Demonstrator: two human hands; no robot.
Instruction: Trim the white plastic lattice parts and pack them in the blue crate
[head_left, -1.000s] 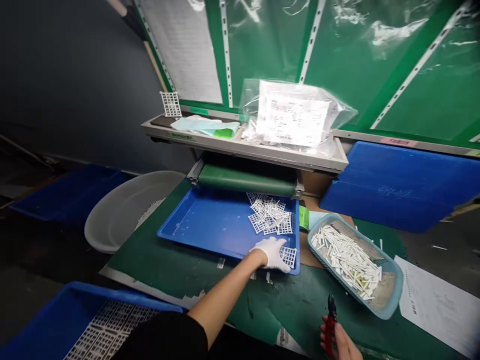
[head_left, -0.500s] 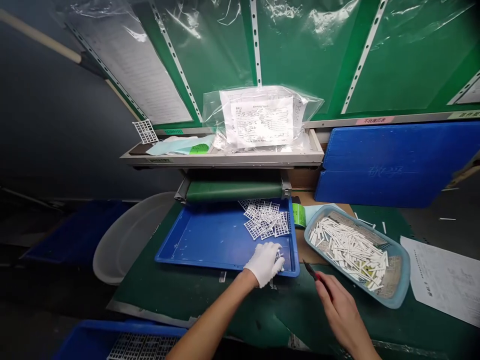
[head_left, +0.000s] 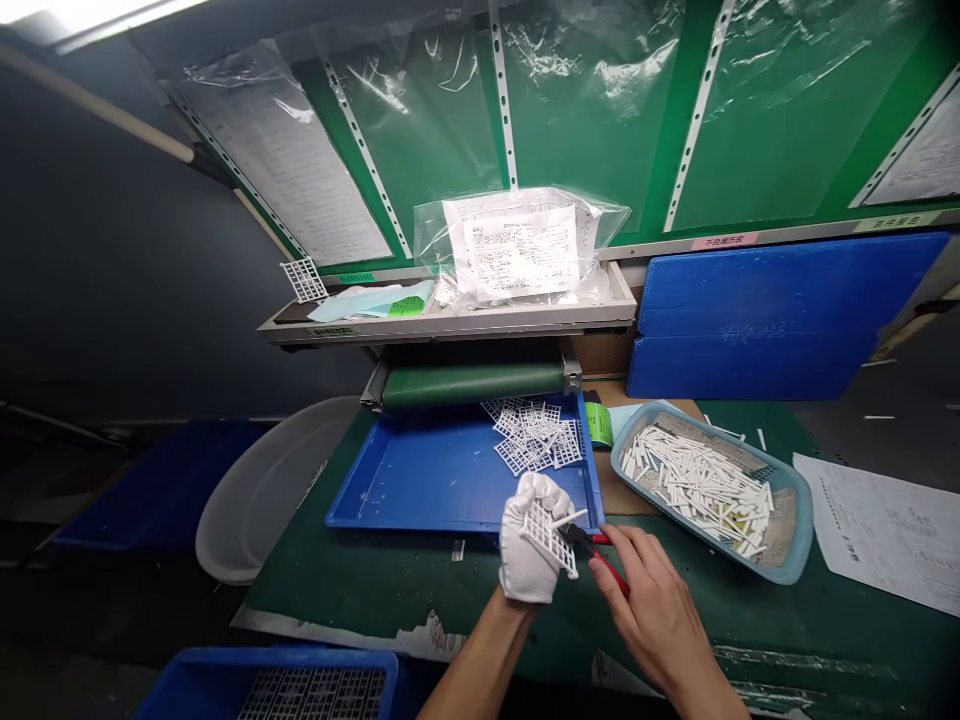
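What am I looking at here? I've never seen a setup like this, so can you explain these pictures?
This view comes from a camera worn on a person's head, looking down at their own hands over a green workbench. The gloved left hand holds a white plastic lattice. The bare right hand holds red-handled cutters, with their tips beside the lattice. Behind the hands, a blue tray carries a pile of similar lattices. To the right, a pale blue basket is full of white strips.
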